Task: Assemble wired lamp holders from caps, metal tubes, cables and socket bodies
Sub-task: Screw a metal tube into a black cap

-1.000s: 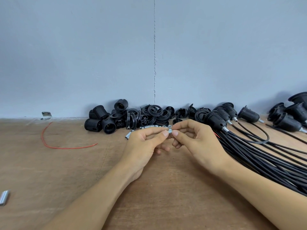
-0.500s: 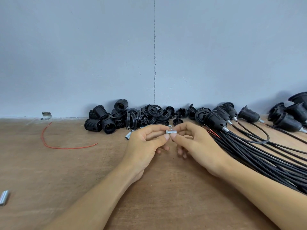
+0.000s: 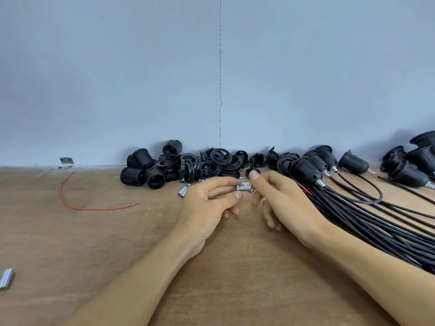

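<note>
My left hand (image 3: 207, 205) pinches a short silver metal tube (image 3: 242, 188) between thumb and forefinger, held level just above the wooden table (image 3: 70, 243). My right hand (image 3: 282, 201) hovers right beside the tube's right end with loosely curled fingers and holds nothing that I can see. More loose metal tubes (image 3: 183, 191) lie behind my left hand. Black socket bodies (image 3: 141, 171) and black caps and rings (image 3: 220, 158) are piled along the wall. Finished lamp holders (image 3: 306, 171) on black cables (image 3: 357, 217) lie to the right.
A thin red wire (image 3: 94, 208) curves across the left of the table. One stray metal tube (image 3: 6, 278) lies at the near left edge. A small metal bracket (image 3: 66, 162) sits against the grey wall. More black holders (image 3: 409, 175) are stacked at the far right.
Both hands pinched the tube together before. My right fingers have now come off it and opened slightly, while my left hand keeps the tube.
</note>
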A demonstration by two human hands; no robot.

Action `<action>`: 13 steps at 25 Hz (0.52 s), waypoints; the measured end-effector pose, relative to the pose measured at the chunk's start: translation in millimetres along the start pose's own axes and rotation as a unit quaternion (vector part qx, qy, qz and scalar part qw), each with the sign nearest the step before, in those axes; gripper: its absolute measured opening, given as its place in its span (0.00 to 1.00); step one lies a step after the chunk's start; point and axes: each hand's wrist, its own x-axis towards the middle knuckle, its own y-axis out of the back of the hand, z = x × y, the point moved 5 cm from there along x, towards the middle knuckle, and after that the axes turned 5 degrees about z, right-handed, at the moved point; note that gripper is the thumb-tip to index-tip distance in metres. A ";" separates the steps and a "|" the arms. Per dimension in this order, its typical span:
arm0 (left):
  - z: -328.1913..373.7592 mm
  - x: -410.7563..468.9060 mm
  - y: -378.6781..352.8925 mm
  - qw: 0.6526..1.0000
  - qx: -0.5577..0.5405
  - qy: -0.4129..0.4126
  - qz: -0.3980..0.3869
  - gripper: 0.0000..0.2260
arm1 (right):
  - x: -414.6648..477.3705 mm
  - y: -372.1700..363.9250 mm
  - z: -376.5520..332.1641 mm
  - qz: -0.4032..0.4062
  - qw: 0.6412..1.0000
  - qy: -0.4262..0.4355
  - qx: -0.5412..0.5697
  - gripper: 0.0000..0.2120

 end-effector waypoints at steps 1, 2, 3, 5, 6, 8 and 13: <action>0.1 -0.2 0.0 1.000 0.001 -0.002 -0.001 0.10 | 0.0 -1.2 -1.0 -0.015 1.000 0.009 0.010 0.15; 0.1 -0.6 -0.3 1.000 0.001 -0.002 -0.002 0.10 | 0.7 -1.4 -0.8 -0.020 1.000 0.013 0.004 0.13; -0.1 -0.7 -0.4 1.000 0.001 0.000 -0.001 0.10 | 1.7 -1.5 0.2 -0.016 1.000 0.011 -0.011 0.15; -0.4 -0.6 -0.4 1.000 0.002 0.005 0.001 0.10 | 2.8 -0.1 2.6 -0.002 1.000 -0.003 -0.019 0.21; -0.4 -0.4 -0.4 1.000 0.002 0.005 0.001 0.10 | 2.8 0.6 2.6 -0.004 1.000 -0.002 -0.004 0.20; -0.2 0.0 -0.2 1.000 0.000 0.002 0.001 0.10 | 1.7 0.5 -0.3 -0.018 1.000 0.016 0.006 0.12; -0.1 -0.5 -0.6 1.000 0.005 0.005 0.004 0.10 | 2.0 2.8 1.7 -0.006 1.000 -0.002 -0.014 0.20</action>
